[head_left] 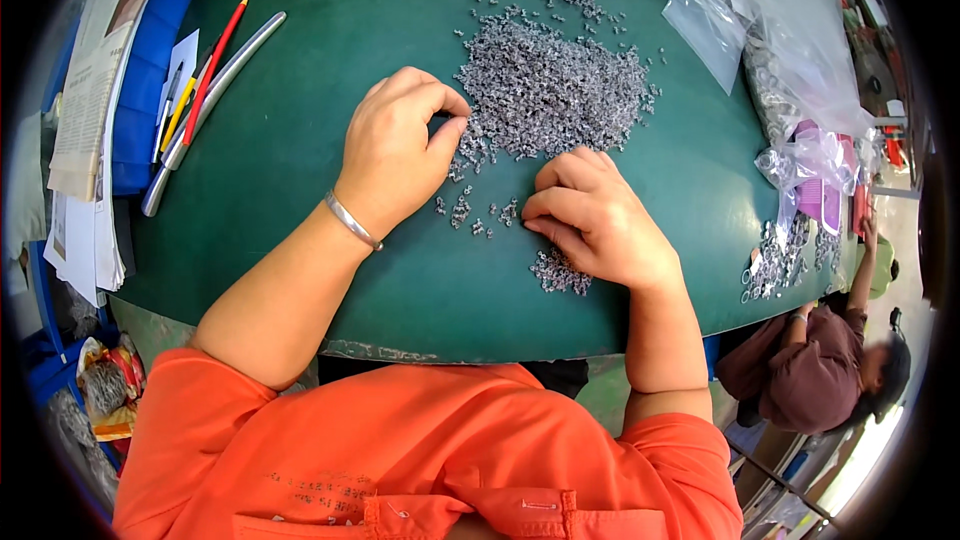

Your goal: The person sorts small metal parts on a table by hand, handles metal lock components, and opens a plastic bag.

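Note:
A large heap of tiny grey metal-looking parts (555,85) lies on the green tabletop (300,90). At the heap's left edge is my left hand (400,140), its fingers curled and thumb and forefinger close together over the parts; what lies between the tips is hidden. Below the heap my right hand (605,225) is closed, thumb against forefinger, beside a few loose parts (508,212). Anything in that pinch is too small to make out. A smaller pile of the same parts (560,272) sits under and beside the right hand, nearer to me.
Pens (178,110) and a long silver curved tool (230,80) lie left, beside a blue bin (150,70) with papers. Clear plastic bags (790,30) and scattered rings (775,265) occupy the right side. Another person in a dark shirt (815,365) is at the far right.

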`<state>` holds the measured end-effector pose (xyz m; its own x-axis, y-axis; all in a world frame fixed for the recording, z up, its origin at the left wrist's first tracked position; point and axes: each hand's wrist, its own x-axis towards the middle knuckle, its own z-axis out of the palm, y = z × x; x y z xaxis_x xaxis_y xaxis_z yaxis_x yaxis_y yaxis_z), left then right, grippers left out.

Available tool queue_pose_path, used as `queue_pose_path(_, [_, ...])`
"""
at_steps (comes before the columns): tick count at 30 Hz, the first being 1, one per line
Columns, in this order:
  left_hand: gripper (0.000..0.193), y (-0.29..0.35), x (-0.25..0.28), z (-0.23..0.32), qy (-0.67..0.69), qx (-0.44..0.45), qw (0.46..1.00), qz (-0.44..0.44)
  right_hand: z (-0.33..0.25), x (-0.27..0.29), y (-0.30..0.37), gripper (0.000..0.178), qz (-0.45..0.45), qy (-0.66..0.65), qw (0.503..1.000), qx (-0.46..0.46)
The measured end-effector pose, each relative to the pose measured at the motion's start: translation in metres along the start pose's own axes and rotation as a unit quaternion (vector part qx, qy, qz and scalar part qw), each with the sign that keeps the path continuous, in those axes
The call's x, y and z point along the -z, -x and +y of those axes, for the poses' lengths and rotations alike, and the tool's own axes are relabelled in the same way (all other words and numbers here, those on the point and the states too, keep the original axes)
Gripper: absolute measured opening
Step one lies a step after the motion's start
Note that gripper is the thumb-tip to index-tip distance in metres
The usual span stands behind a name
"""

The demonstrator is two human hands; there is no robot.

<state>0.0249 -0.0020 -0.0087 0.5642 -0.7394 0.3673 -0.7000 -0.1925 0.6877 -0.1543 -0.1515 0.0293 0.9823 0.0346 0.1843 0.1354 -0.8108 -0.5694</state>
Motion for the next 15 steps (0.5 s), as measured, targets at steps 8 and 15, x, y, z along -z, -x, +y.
queue_pose_path(8, [0.007,0.000,0.001,0.000,0.000,0.003,1.000,-0.001,0.007,0.007,0.003,0.013,0.133,0.036,0.990,-0.028])
queue_pose_path(15, [0.006,-0.001,0.000,0.002,0.011,0.018,1.000,-0.004,0.007,0.007,0.003,0.016,0.092,0.034,0.995,-0.018])
